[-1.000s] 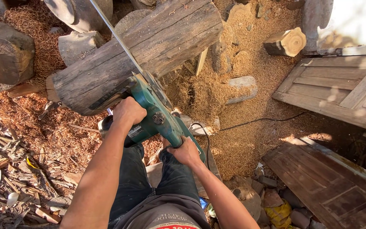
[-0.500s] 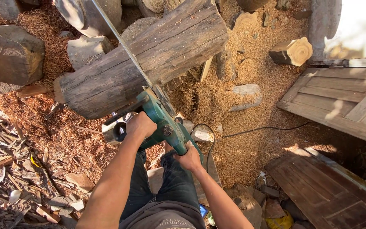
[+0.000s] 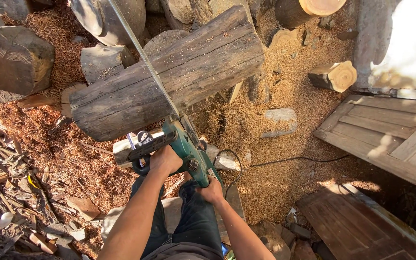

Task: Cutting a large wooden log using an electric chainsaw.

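Chainsaw bar [image 3: 143, 55] across log [image 3: 169, 72]

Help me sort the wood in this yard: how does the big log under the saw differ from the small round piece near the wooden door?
The big log is long, grey and cracked, lying across other blocks with the chainsaw bar on it. The small round piece is short and lies apart on the sawdust, its pale cut end showing rings. Both are cut wood.

Both arms are stretched forward; the left hand [image 3: 165, 160] and right hand [image 3: 212, 190] are clenched in grips.
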